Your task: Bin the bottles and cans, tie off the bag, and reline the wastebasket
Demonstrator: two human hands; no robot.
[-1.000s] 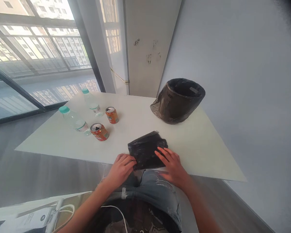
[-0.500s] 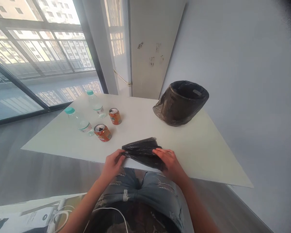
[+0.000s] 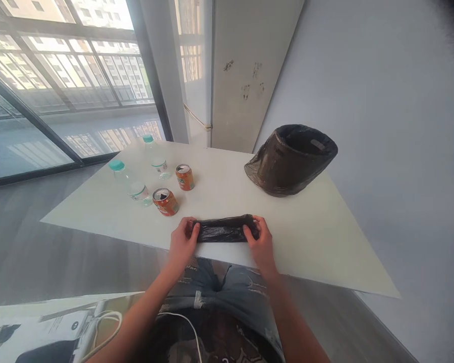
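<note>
Your left hand [image 3: 183, 237] and right hand [image 3: 261, 239] level, fingers pinching opposite ends of black, shiny plastic bag [image 3: 221, 232]; bag folded narrower than second ago.

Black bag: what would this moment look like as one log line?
left hand: grips black bag at left end; right hand: grips its right end; state: narrow folded strip

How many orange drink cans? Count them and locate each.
2: one orange drink can beyond the left hand, another can farther back, slightly right. The bottom of the bag-covered bin is hidden.
</note>
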